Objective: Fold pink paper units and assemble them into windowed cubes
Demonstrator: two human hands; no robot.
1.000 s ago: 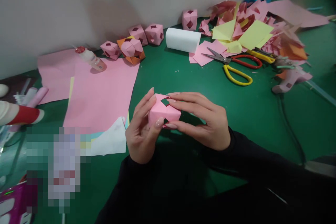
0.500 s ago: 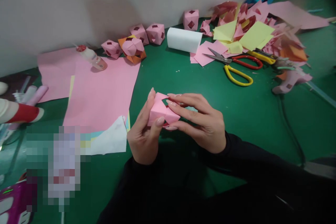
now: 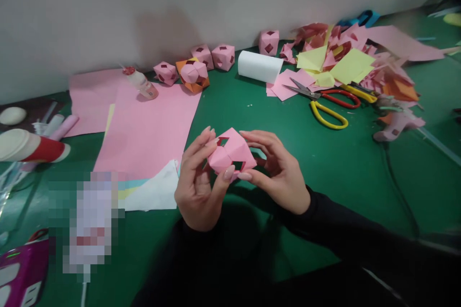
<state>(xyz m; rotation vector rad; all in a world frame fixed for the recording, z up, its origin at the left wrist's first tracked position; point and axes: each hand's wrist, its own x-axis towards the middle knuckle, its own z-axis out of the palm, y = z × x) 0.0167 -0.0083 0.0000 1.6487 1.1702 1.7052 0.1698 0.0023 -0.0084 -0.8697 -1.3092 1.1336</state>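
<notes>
A folded pink paper polyhedron (image 3: 233, 151) with diamond-shaped openings is held between both hands, above the green table. My left hand (image 3: 200, 180) grips its left side, thumb on the lower front and fingers along the upper left edge. On the right side my right hand (image 3: 279, 168) holds it with the thumb low and the fingers behind the top. Similar pink paper shapes stand by the wall, among them a pink cube (image 3: 269, 43) with diamond holes and a pink-and-orange piece (image 3: 194, 75).
Scissors (image 3: 317, 98) with red and yellow handles lie at the right, beside yellow and pink paper scraps (image 3: 351, 64). A white roll (image 3: 260, 67) is at the back. Pink sheets (image 3: 144, 129) bear a small bottle (image 3: 142, 85); a red-and-white cup (image 3: 36, 147) lies far left.
The pink polyhedron has been turned in the hands, so other faces and openings show. My left fingers have shifted onto its upper edge. The camera view has tilted slightly.
</notes>
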